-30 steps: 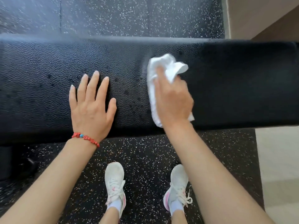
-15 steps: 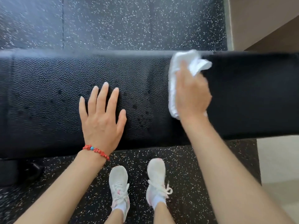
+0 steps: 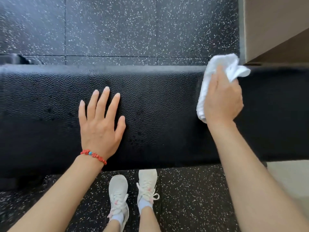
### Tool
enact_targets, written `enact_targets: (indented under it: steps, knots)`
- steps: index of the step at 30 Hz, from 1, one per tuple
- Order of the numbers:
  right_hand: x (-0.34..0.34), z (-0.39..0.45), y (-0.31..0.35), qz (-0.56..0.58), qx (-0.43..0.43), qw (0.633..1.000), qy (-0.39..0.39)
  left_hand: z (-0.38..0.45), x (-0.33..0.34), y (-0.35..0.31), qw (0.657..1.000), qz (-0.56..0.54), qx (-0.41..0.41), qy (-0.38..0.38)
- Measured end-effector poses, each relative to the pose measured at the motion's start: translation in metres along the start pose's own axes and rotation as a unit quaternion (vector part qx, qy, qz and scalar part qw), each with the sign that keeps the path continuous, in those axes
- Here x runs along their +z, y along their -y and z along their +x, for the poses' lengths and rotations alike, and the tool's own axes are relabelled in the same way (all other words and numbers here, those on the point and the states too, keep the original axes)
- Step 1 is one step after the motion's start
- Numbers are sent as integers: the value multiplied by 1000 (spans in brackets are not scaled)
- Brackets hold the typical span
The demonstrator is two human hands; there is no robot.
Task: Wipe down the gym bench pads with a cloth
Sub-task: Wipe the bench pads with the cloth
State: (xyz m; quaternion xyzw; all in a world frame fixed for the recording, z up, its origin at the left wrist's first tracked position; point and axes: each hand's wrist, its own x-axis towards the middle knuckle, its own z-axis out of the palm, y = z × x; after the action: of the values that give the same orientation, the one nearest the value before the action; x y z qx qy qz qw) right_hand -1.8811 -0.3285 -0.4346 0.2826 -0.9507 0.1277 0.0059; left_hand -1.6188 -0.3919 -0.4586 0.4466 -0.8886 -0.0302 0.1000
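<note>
A long black textured bench pad runs across the view from left to right. My left hand lies flat on its middle with fingers spread, a red bead bracelet on the wrist. My right hand grips a crumpled white cloth and presses it on the pad's right part, close to the far edge. Part of the cloth sticks out past my fingers over that edge. Small dark droplet marks dot the pad between my hands.
Black speckled rubber flooring lies beyond and in front of the bench. My two white sneakers stand just under the near edge. A beige wall or box rises at the upper right, and pale floor shows at the lower right.
My right hand has slid the cloth to the right along the pad and toward its far edge. My left hand stays flat on the pad. My feet have stepped right.
</note>
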Motion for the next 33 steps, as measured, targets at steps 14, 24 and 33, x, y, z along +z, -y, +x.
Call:
enact_targets:
  steps: [14,24,33]
  knots:
    - [10,-9,16,65,114,991,8,6,-26,13,996,-75,-41,32]
    - [34,-111,187,-51,-238,970,16,-10,-37,117,998,-29,-45,19]
    - [22,-83,126,47,80,996,-1,-17,-30,131,999,-19,-32,25]
